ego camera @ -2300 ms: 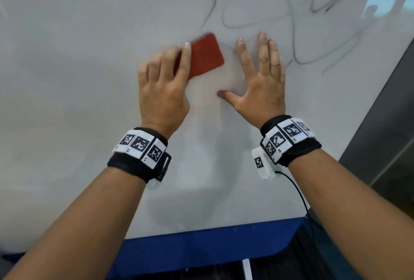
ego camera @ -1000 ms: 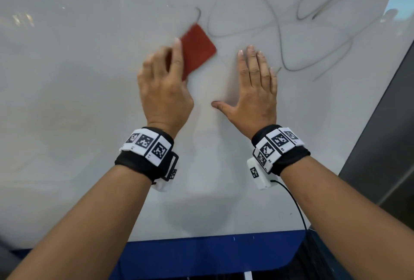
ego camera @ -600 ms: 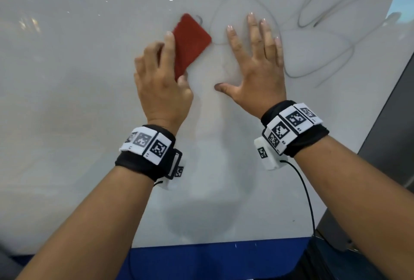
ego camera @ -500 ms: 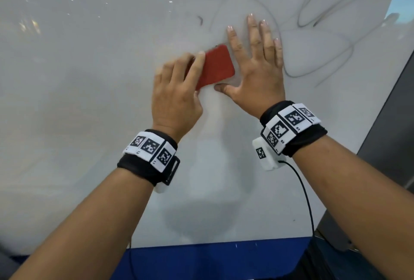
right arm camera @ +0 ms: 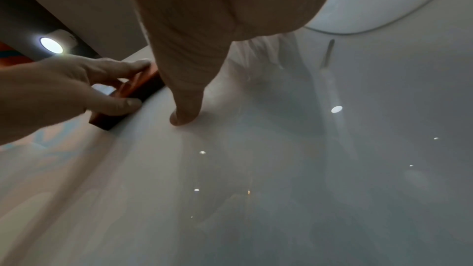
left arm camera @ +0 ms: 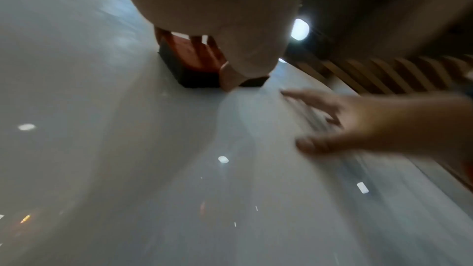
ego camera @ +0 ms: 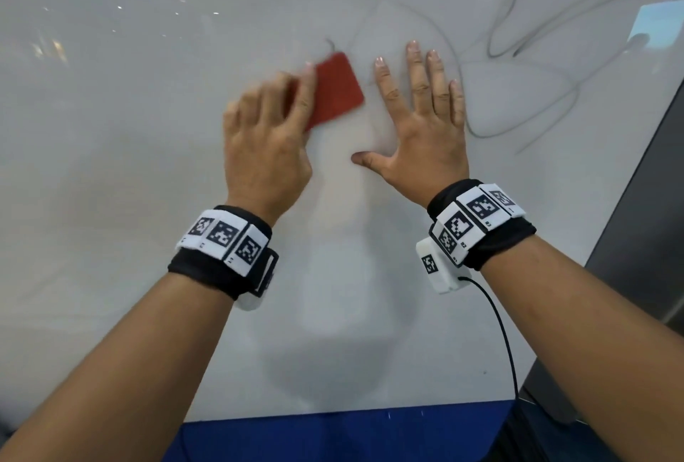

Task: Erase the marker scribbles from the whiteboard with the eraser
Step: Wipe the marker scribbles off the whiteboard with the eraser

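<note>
The eraser (ego camera: 335,89), a red rectangular pad with a dark underside, lies flat against the whiteboard (ego camera: 111,165) near the middle of the head view, tilted so one corner points up and to the right. Nearest the camera, two bare forearms reach forward, each wearing a black wristband (ego camera: 222,258) with white coded marker tiles, and a thin black cable (ego camera: 503,335) hangs from the small white unit on the right wrist. A blue strip (ego camera: 351,432) runs along the lower edge of the board. The left hand (ego camera: 268,143) grips the eraser, its fingers laid over the red back and its thumb pressed against the near side, as the left wrist view (left arm camera: 225,76) and the right wrist view (right arm camera: 120,106) both show; this hand is blurred in the head view. Just to the right, apart from the eraser, the right hand (ego camera: 418,124) is spread flat on the board, fingers straight and thumb out to the left, holding nothing. Beyond and to the right of the hands, the marker scribbles (ego camera: 518,91) loop in thin grey lines across the upper right of the board, and a short stroke sits just above the eraser's top corner. A dark frame (ego camera: 651,202) borders the board on the right.
</note>
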### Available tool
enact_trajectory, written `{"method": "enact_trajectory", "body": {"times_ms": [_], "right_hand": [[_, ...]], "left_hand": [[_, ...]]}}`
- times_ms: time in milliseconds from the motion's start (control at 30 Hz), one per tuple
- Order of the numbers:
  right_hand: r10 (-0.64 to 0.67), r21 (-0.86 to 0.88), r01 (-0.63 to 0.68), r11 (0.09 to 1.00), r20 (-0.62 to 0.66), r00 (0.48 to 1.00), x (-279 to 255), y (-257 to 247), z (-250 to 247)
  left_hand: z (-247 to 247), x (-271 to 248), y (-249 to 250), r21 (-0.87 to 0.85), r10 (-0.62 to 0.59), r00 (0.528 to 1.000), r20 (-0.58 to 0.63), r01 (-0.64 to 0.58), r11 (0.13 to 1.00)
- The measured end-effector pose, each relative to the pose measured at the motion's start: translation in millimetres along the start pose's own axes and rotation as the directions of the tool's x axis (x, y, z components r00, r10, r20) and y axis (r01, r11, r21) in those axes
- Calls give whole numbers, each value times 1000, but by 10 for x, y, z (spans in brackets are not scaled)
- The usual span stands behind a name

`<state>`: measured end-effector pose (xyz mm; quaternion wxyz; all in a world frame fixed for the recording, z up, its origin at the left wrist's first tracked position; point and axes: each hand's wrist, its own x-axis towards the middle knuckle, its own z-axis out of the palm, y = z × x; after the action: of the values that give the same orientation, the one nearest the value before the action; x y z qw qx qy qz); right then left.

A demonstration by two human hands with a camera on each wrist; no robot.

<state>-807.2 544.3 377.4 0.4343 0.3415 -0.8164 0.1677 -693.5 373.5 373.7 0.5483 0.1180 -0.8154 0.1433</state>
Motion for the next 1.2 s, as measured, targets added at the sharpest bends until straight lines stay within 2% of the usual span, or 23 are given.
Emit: {"method": "enact_trajectory", "body": {"times_ms": [67,100,133,167,233,300,333,400,433,467,500,533,600,633,667,700,733,800,867,933,1000,1067,1200], "right_hand": [[4,0,-4,1000,8,1000,0,-2,-2],[6,-1,-6,1000,9,1000,-3,-5,1],[6,-2,-6,1000,7,1000,-5,-8,7],[7,-2,-7,1000,2,1000,-6,-10,12],[9,1,-9,1000,-8,1000,-7,-13,16],[10,5,-10,1000,-7,1000,-5,-14,15],[11,5,-11,1000,-6,1000,-6,-15,16],[14,5,-14,1000,1,1000,-11,-12,20],[12,6,-12,1000,3,1000,-15,-17,23],[10,8,-10,1000,3,1000,-16,-23,22],[11,9,-11,1000,2,1000,-20,-24,18],[13,10,-13,1000,4,1000,-20,-24,11],[18,12,-18,1000,13,1000,-17,-26,8],[18,10,-18,1000,15,1000,-16,-27,7],[18,9,-18,1000,14,1000,-18,-28,10],[18,11,-18,1000,10,1000,-20,-27,14],[16,13,-17,1000,6,1000,-24,-25,21],[12,16,-12,1000,4,1000,-32,-23,27],[10,19,-11,1000,4,1000,-36,-20,29],[12,20,-12,1000,-2,1000,-36,-22,31],[14,30,-14,999,-5,1000,-33,-29,37],[21,55,-20,998,-13,1000,-33,-39,35],[41,151,-26,988,-96,995,-22,-181,13]], "left_hand": [[-94,131,-119,-62,-311,950,-18,309,949],[-121,185,-153,-93,-423,906,-9,420,903],[-136,206,-146,-94,-457,889,-3,455,886],[-141,198,-102,-85,-412,911,-9,410,908],[-76,93,23,-33,-139,990,-9,138,990],[20,-8,19,28,77,997,9,-77,997],[25,10,-36,39,63,998,-1,-63,997],[-29,119,-139,-3,-184,982,-52,184,983],[-76,185,-172,-53,-335,941,-53,332,942],[-106,232,-176,-82,-425,904,-41,420,904],[-116,245,-128,-81,-430,902,-33,427,901],[-115,223,-49,-68,-360,933,-30,357,932],[-35,85,106,-10,-66,998,-7,66,998],[21,27,121,22,52,999,8,-53,998],[47,15,99,37,98,995,17,-99,994],[32,44,57,38,62,998,1,-62,997],[3,96,5,25,-47,998,-29,47,999],[-90,229,-93,-61,-352,935,-41,350,935],[-124,300,-62,-101,-482,876,-23,478,873],[-109,231,95,-77,-366,930,-23,364,928],[-7,38,217,-36,-76,997,4,77,996],[44,-59,196,-50,102,994,41,-100,994],[-71,55,118,-200,177,980,86,-157,967]]}}
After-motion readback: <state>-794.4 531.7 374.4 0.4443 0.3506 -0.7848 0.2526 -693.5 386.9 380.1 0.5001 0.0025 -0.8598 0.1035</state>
